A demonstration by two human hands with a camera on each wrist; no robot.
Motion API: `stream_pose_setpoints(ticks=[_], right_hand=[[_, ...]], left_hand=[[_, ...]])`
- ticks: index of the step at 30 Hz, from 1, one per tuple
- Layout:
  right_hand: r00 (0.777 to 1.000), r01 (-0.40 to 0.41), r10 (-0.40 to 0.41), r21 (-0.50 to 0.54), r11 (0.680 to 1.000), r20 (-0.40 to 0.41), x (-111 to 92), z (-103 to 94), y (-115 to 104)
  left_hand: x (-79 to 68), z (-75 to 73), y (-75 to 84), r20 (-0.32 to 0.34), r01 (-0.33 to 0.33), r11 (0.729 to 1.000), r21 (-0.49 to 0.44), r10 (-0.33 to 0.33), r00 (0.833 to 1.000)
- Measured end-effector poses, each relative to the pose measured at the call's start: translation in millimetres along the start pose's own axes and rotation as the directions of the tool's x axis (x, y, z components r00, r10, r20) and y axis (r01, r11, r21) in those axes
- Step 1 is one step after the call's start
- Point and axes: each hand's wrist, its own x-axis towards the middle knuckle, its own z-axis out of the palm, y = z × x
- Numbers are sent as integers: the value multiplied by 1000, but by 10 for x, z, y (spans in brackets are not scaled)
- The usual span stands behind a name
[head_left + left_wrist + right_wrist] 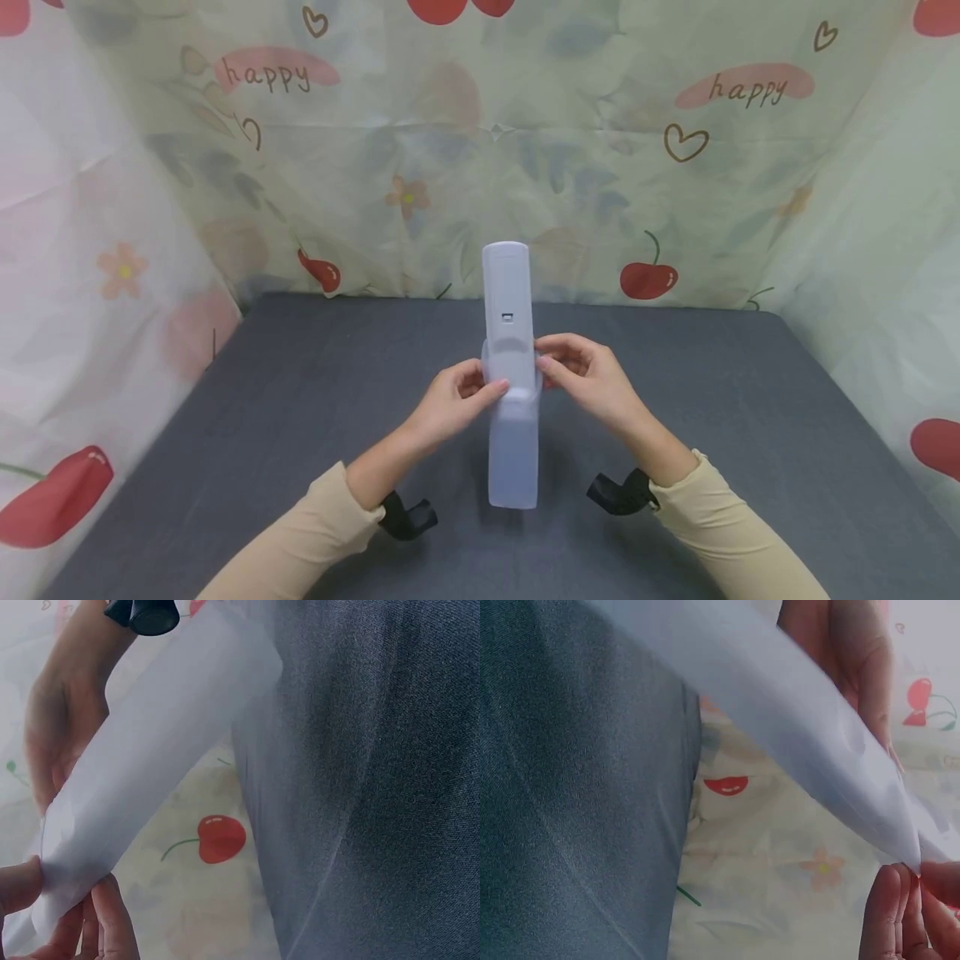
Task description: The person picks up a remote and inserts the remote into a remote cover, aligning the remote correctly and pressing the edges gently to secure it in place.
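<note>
A slim white device (506, 283) with a rounded top and a small port stands nearly upright between both hands, above the dark table. Its lower part is inside a frosted plastic sleeve (513, 458). On the left side, my left hand (453, 400) pinches the sleeve near its upper edge, thumb across the front. My right hand (592, 375) pinches the sleeve's right edge slightly higher. In the left wrist view, the frosted sleeve (157, 742) slants across, hiding the device inside. The right wrist view shows fingertips (885, 907) squeezing the film edge into a point.
A dark grey cloth-covered table (337, 350) lies beneath the hands. Printed curtains (495, 167) with cherries and flowers enclose it at the back and sides. Black wrist mounts (408, 518) hang under both cream sleeves (322, 517).
</note>
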Motion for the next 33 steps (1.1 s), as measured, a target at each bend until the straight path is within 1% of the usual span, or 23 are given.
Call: stream_pose_setpoints(ticks=[3,8,11,13,15,17,19,22,25,28,31,33], right_hand=[[999,-2,2,-3,1000,-32,-4,-3,2],[992,24,-20,28,999,-124,-7,15,-13],[988,49,-40,59,997,-149,-7,25,-21],[989,47,-37,67,997,-142,-11,28,-22],[993,27,-17,81,996,-118,-18,26,-15],[997,-9,16,88,996,-80,-31,22,-4],[998,-47,49,73,996,-32,-46,21,6],[998,-66,65,42,997,24,-60,38,10],[999,-45,44,11,999,29,-62,65,7],[1000,-7,7,-19,1000,-6,-60,85,16],[998,26,-29,-44,999,-47,-66,99,27],[996,42,-46,-56,998,-74,-70,110,31]], left_hand=[[-5,11,0,12,10,1000,-13,-10,1000],[-25,13,57,4,-33,999,-35,34,999],[-32,10,93,-9,-55,998,-36,55,998],[-35,6,109,-27,-59,998,-30,59,998],[-40,-1,121,-53,-64,998,-22,63,997],[-46,-12,129,-85,-75,997,-17,73,994],[-46,-20,133,-111,-84,996,-26,81,991],[-41,-25,127,-124,-99,994,-41,93,988],[-33,-19,117,-115,-97,994,-55,90,989],[-30,-11,114,-86,-92,994,-51,87,992],[-33,-9,117,-42,-90,995,-39,88,995],[-39,-14,119,-13,-105,994,-17,105,994]])
